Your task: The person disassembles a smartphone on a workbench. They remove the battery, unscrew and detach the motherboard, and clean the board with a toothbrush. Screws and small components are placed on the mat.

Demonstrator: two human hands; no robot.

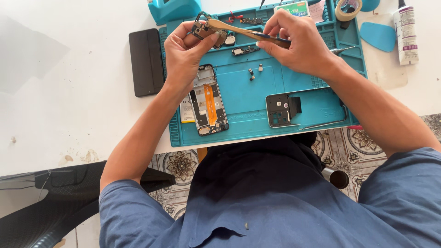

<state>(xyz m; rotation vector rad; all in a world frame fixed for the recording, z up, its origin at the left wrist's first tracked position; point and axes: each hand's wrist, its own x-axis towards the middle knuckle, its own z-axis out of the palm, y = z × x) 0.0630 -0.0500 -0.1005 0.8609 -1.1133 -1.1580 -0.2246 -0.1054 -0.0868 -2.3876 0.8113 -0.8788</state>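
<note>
The left hand [183,50] pinches a small circuit board [202,30] between thumb and fingertips, raised above the blue work mat [243,92]. The right hand [298,43] is closed around a wooden-handled brush [239,31], whose tip rests on the board just right of the left thumb. Below the left hand lies the opened phone chassis [209,101]; the black inner frame [280,110] lies below the right hand.

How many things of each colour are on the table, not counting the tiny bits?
Teal or blue: 3: repair mat, guitar-pick-shaped tool, box
Black: 2: flat back cover, inner frame
White: 1: glue tube
Tan: 1: tape roll
Total: 7
</note>
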